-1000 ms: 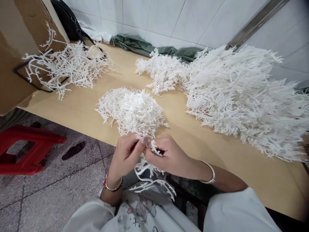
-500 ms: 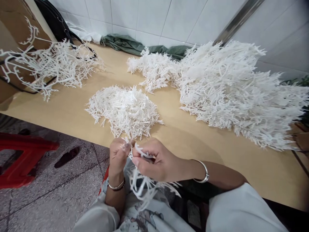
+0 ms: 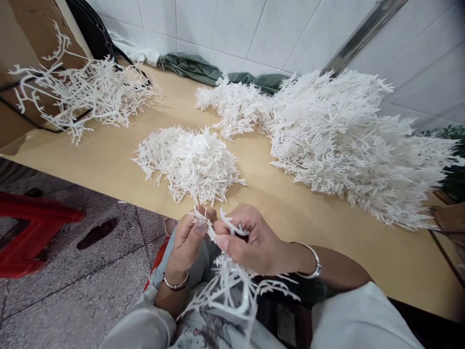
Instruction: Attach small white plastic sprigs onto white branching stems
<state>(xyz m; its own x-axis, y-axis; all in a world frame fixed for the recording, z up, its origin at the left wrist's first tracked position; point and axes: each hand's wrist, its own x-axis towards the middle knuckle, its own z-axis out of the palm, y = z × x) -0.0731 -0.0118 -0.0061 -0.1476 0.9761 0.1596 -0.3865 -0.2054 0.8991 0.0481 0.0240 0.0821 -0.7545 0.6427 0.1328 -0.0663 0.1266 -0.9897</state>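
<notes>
White branching plastic sprigs (image 3: 234, 286) hang below my right hand (image 3: 250, 240), which is closed around their upper stems, with one forked tip poking out over the fingers. My left hand (image 3: 189, 240) pinches a small white sprig (image 3: 206, 223) between thumb and fingers, close against the right fingertips. Both hands are over my lap at the table's front edge. Just beyond them lies a heap of short white sprigs (image 3: 192, 160). Where the held stems join is hidden by my fingers.
A large pile of white sprigs (image 3: 348, 140) covers the table's right side. Longer bare white branches (image 3: 98, 92) lie at the left by a cardboard box (image 3: 22, 58). Green cloth (image 3: 192, 67) runs along the tiled wall. A red stool (image 3: 32, 228) stands on the floor.
Both hands have shifted slightly right and a little apart. The hanging sprigs have swung lower and spread wider. The view has turned slightly.
</notes>
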